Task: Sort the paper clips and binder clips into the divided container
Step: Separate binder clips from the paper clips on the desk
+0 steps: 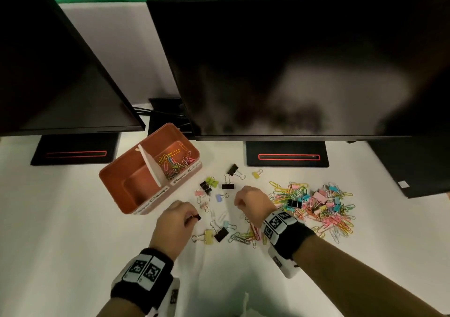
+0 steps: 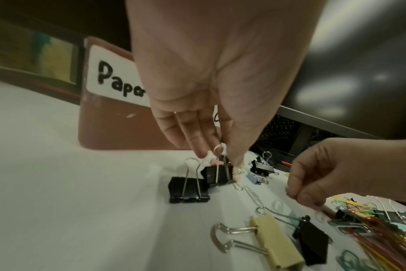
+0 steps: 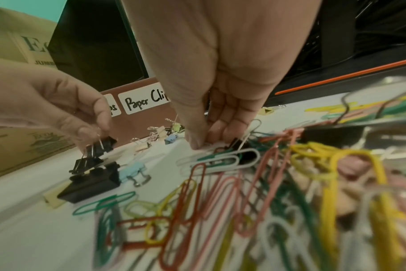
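Note:
My left hand (image 1: 192, 217) pinches the wire handles of a small black binder clip (image 2: 217, 174) just above the table, in front of the brown divided container (image 1: 117, 183). A second black binder clip (image 2: 189, 189) lies right beside it. My right hand (image 3: 202, 144) is curled down at the table, thumb and fingertips pinched on the end of a white paper clip (image 3: 220, 159). The container's right compartment holds several coloured paper clips (image 1: 173, 163); the left compartment looks empty. Binder clips lie scattered between the hands (image 1: 227, 186).
A big mixed pile of paper clips and binder clips (image 1: 316, 207) spreads to the right of my right hand. A yellow binder clip (image 1: 208, 236) and a black one (image 1: 221, 234) lie near the table's front. Two monitors on black stands (image 1: 287, 156) overhang the back.

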### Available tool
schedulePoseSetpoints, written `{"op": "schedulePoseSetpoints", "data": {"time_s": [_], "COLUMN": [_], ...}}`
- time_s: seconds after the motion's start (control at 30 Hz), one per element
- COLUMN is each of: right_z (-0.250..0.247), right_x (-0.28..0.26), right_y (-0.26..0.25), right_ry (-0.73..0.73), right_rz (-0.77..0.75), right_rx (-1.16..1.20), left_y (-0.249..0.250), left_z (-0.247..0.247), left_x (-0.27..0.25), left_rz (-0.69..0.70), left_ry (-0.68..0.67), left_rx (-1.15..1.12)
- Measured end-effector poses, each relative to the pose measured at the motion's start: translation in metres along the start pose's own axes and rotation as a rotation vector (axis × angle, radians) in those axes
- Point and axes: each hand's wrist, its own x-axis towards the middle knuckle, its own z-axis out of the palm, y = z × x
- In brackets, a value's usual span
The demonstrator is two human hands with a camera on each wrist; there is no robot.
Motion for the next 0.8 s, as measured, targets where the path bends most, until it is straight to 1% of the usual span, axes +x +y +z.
{"op": "schedulePoseSetpoints", "data": {"time_s": [0.07,0.13,0.2,0.27,0.33,0.43,0.53,0.6,0.67,0.8], "right_z": [-0.002,-0.004,-0.005,-0.005,-0.006,-0.008,-0.005,-0.001,0.003,0.006], "right_x": [0.001,0.001,0.0,-0.001,-0.001,0.0,-0.001,-0.002,0.003,0.013], "right_y": [0.003,0.006,0.009,0.011,0.013,0.013,0.009,0.0,-0.01,-0.02], "right_ry": [-0.023,-0.046,-0.093,-0.097,-0.093,-0.139,-0.091,-0.07,-0.09,-0.156], "right_rz": [0.004,0.006,0.012,0.008,-0.018,-0.051,-0.14,-0.217,-0.269,-0.3], "right_rx": [0.019,0.025,0.019,0.025,0.01,-0.016,-0.023,-0.016,-0.024,-0.139], "left_y": [0.002,0.011,0.022,0.03,0.035,0.038,0.037,0.034,0.031,0.024], "left_z": [-0.001,0.004,0.013,0.024,0.032,0.039,0.041,0.04,0.037,0.03], "left_x": [-0.001,-0.001,0.001,0.005,0.012,0.022,0.03,0.032,0.031,0.029], "left_rz": [0.036,0.072,0.064,0.009,-0.062,-0.12,-0.152,-0.153,-0.128,-0.08], "left_ry": [0.043,0.051,0.002,-0.041,-0.04,-0.028,-0.026,-0.043,-0.06,-0.083], "left_rx": [0.084,0.178,0.283,0.366,0.364,0.363,0.319,0.262,0.233,0.234]}}
